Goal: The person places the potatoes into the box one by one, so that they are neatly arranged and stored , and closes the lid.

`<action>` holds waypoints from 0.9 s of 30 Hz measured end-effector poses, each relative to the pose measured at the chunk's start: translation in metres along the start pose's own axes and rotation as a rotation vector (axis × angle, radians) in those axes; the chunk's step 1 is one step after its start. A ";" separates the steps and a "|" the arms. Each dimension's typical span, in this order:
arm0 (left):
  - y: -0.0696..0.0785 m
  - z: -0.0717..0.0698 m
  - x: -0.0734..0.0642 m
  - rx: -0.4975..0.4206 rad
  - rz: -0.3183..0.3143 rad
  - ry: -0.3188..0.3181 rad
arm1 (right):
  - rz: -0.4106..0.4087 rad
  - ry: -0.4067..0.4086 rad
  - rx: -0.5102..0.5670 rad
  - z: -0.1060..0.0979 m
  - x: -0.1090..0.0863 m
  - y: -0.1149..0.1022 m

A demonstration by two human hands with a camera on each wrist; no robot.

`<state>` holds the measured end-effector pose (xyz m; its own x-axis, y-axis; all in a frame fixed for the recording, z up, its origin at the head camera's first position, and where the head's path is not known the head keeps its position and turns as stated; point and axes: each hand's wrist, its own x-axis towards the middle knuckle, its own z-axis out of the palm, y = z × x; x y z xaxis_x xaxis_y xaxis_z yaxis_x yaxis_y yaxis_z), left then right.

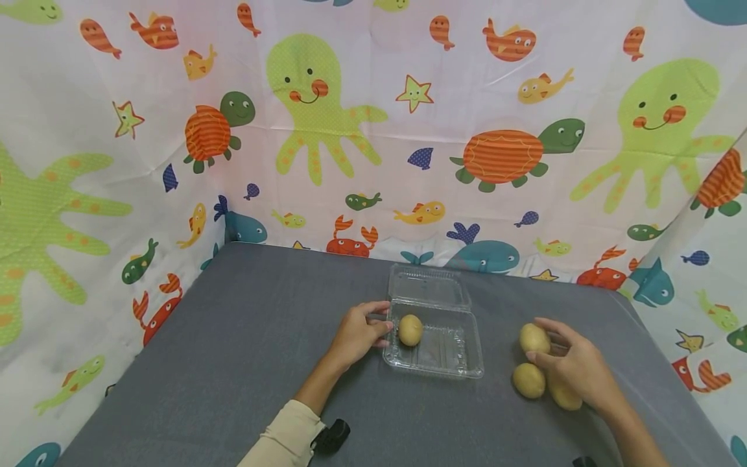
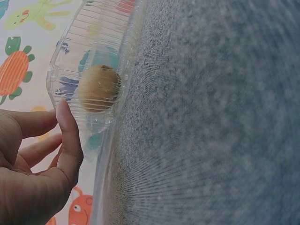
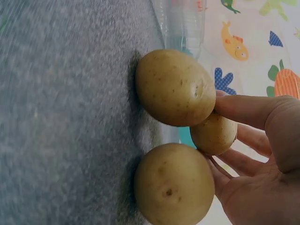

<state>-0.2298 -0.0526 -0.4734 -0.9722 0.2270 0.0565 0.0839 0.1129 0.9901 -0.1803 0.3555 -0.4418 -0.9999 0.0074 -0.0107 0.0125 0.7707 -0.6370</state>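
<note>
Clear plastic, probably bendable: my left hand [image 1: 362, 334] pinches the hinged box [image 1: 448, 342] at its left rim, one round yellow potato [image 1: 410, 331] inside. Rightward, beside two more potatoes [image 1: 529, 381], my right hand [image 1: 578, 368] holds another potato [image 1: 533, 339], probably firm, best taken round its sides.

Room: box [image 1: 449, 347], right of inner potato [image 1: 410, 331] | left rim blocked: left hand [image 1: 358, 336] | rear obstacles: lid [image 1: 428, 287], curtain [image 1: 403, 201] | passable: counter [image 1: 498, 324] strip between box and outer potatoes | right hand [image 1: 574, 370] at far potato [image 1: 533, 338]; near potato [image 1: 529, 381] and third potato [image 1: 563, 394] crowd its front
</note>
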 end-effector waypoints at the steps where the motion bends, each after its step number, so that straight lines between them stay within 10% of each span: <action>1: 0.000 0.000 0.000 0.000 0.001 0.000 | -0.008 0.005 0.004 0.000 -0.001 -0.001; 27: -0.001 0.000 0.001 0.001 -0.015 0.010 | -0.220 0.114 0.063 0.017 -0.007 -0.042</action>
<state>-0.2313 -0.0526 -0.4738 -0.9755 0.2156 0.0427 0.0693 0.1172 0.9907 -0.1741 0.3121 -0.4284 -0.9725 -0.0809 0.2182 -0.2083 0.7207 -0.6612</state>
